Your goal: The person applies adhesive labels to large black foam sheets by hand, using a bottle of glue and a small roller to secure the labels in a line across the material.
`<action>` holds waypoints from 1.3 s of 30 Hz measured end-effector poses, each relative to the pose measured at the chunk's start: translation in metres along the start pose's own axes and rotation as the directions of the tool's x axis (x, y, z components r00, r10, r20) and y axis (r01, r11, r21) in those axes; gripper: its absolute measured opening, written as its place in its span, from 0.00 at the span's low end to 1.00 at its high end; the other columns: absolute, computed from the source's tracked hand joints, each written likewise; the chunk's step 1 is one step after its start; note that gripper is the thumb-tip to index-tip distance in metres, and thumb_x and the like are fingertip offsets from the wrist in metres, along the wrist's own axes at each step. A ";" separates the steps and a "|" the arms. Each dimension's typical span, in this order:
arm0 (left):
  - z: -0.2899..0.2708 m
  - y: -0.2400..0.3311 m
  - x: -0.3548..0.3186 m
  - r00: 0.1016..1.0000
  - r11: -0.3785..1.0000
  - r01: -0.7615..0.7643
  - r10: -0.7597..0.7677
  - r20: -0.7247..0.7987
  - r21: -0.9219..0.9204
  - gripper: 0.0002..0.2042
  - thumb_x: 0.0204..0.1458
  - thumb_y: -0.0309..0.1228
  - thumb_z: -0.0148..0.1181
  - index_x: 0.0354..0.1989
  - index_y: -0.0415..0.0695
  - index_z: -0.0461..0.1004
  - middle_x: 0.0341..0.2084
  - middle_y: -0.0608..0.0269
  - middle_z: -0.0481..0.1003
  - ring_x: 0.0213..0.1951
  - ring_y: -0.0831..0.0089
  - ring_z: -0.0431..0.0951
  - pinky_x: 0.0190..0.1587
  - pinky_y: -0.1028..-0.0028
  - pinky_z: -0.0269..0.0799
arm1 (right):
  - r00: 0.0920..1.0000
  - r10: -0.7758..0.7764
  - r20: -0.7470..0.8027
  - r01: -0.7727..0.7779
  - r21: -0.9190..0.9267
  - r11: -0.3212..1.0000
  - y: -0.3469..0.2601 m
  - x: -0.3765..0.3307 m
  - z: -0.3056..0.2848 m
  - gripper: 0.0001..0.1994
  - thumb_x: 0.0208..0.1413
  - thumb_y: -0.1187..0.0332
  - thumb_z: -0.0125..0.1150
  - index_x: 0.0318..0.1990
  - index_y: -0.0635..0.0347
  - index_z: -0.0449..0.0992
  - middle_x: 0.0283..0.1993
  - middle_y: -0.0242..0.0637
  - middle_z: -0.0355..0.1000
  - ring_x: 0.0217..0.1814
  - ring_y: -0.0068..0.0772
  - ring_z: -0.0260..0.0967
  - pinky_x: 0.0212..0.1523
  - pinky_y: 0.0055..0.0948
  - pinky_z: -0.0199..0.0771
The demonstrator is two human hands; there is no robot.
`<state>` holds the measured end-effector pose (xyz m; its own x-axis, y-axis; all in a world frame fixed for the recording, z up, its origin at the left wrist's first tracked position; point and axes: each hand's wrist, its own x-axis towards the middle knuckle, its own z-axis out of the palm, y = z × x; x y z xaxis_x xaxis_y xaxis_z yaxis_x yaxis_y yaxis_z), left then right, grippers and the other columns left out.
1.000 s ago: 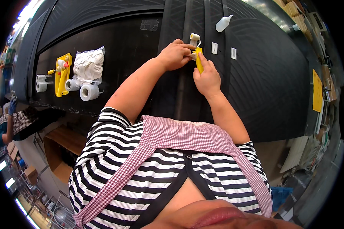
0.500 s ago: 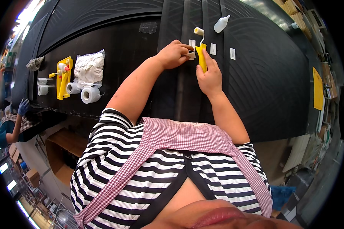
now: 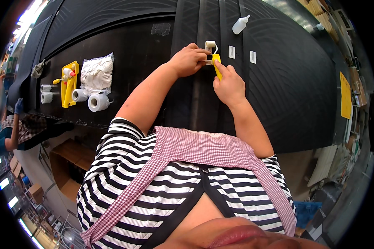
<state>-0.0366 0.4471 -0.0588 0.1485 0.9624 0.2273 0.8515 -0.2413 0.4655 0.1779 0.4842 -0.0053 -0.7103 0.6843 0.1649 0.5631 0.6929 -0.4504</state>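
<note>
A small paint roller (image 3: 212, 52) with a yellow handle and a short white roller head lies between my hands on the black table (image 3: 124, 54). My right hand (image 3: 227, 83) grips the yellow handle. My left hand (image 3: 189, 60) is closed on the metal frame just below the roller head. Both hands are at the far middle of the table, over raised black strips (image 3: 206, 103).
A white squeeze bottle (image 3: 239, 25) lies beyond the hands, two small white labels (image 3: 242, 54) to their right. At far left sit a yellow tool (image 3: 68, 83), white tape rolls (image 3: 96, 101) and a clear bag of white material (image 3: 97, 74). Another person (image 3: 16, 124) sits at the left edge.
The roller has turned a little in my hands, its head shifting slightly; both hands stay on it at the same spot. The person at the left edge has moved.
</note>
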 end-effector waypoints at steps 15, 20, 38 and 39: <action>0.007 -0.005 0.002 1.000 0.999 0.006 -0.007 -0.022 -0.045 0.07 0.58 0.35 0.60 0.35 0.45 0.80 0.55 0.69 0.78 0.50 0.58 0.74 0.58 0.64 0.69 | 0.991 0.108 0.073 -0.119 0.168 0.979 0.002 0.035 -0.010 0.27 0.55 0.69 0.60 0.65 0.49 0.73 0.49 0.45 0.75 0.49 0.48 0.76 0.52 0.38 0.75; 0.005 -0.004 -0.001 0.999 0.997 0.024 -0.026 -0.031 -0.072 0.07 0.58 0.35 0.60 0.35 0.45 0.80 0.55 0.70 0.78 0.50 0.57 0.74 0.58 0.65 0.69 | 0.983 0.167 0.079 -0.185 0.345 0.920 0.010 0.023 -0.024 0.27 0.54 0.71 0.61 0.64 0.55 0.73 0.51 0.47 0.76 0.48 0.42 0.76 0.52 0.31 0.73; 0.004 -0.004 -0.002 0.999 0.996 0.031 -0.034 -0.032 -0.082 0.06 0.56 0.33 0.62 0.33 0.44 0.79 0.55 0.68 0.78 0.50 0.56 0.73 0.58 0.63 0.69 | 0.951 0.204 0.234 -0.180 -0.121 0.976 -0.013 0.013 -0.010 0.28 0.56 0.65 0.59 0.67 0.44 0.69 0.44 0.41 0.72 0.47 0.49 0.75 0.50 0.45 0.76; 0.004 -0.004 -0.003 0.999 0.995 0.025 -0.030 -0.046 -0.096 0.06 0.56 0.31 0.62 0.32 0.43 0.77 0.55 0.67 0.78 0.49 0.55 0.72 0.57 0.62 0.69 | 0.951 0.199 0.236 -0.174 -0.125 0.977 -0.013 0.015 -0.009 0.28 0.56 0.65 0.59 0.67 0.44 0.69 0.45 0.41 0.72 0.47 0.50 0.75 0.50 0.45 0.76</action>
<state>-0.0384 0.4463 -0.0652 0.1000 0.9625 0.2523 0.8026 -0.2279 0.5512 0.1635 0.4876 0.0109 -0.6631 0.7353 -0.1400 0.7262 0.5866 -0.3585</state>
